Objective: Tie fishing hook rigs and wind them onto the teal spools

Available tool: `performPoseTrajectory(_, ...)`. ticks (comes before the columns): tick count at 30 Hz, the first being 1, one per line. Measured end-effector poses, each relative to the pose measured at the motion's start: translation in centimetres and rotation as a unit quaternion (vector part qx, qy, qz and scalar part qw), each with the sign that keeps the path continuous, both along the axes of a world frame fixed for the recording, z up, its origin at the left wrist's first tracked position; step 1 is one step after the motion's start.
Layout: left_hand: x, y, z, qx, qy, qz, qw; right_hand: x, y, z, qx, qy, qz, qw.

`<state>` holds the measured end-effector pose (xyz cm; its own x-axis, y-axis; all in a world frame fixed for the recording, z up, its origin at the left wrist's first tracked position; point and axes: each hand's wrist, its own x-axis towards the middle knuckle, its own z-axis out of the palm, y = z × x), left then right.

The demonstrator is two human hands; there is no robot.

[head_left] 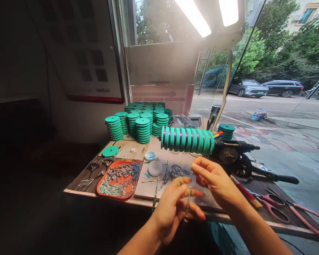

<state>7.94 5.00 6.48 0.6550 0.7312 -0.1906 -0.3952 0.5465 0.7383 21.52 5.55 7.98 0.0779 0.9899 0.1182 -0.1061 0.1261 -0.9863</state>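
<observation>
My left hand (172, 209) is at the table's front edge, its fingers curved and partly spread. A beaded strand of small parts (187, 205), resembling a fishing rig, hangs across those fingers. Just above and to the right, my right hand (210, 175) pinches thumb against forefinger on something thin and pale, perhaps a line end. Beyond both hands, a row of green foam spools (187, 140) wound with purple sits on the shaft of a black hand-cranked winder (228, 156). A round dish of small metal pieces (176, 170) stands near my fingers, and another strand (156, 191) hangs over the board's edge.
An orange tray (99, 189) holds grey weights and coloured tubes. Stacked green spools (142, 131) fill the back left. Red-handled scissors (275, 209) and pliers (308, 219) lie at right. A white tub (154, 168) stands on the board; a lamp (224, 42) hangs overhead.
</observation>
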Motion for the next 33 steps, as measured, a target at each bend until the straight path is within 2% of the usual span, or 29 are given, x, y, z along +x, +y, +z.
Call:
performPoseTrajectory(4,0.9,1.5,1.5,0.036,0.027,0.029,0.999,0.2,0.0,0.2,0.010,-0.012,0.013,1.000)
performPoseTrajectory(7,1.4,2.0,1.8,0.039,0.041,0.039,0.998,0.4,0.0,0.1,0.014,-0.018,0.020,1.000)
performPoseTrajectory(12,1.8,2.1,1.5,0.036,0.043,0.042,0.998,0.5,-0.1,-0.1,0.010,-0.020,0.013,1.000)
performPoseTrajectory(25,1.3,1.3,1.6,0.003,0.031,0.033,0.999,0.4,0.0,-0.3,-0.006,-0.019,0.044,0.999)
performPoseTrajectory(29,0.7,0.7,1.1,-0.028,0.028,0.010,0.999,0.4,-0.2,-0.2,0.011,-0.032,0.029,0.999)
performPoseTrajectory(33,0.2,0.4,0.4,-0.048,0.033,-0.007,0.998,0.5,-0.4,-0.6,0.023,-0.045,0.044,0.998)
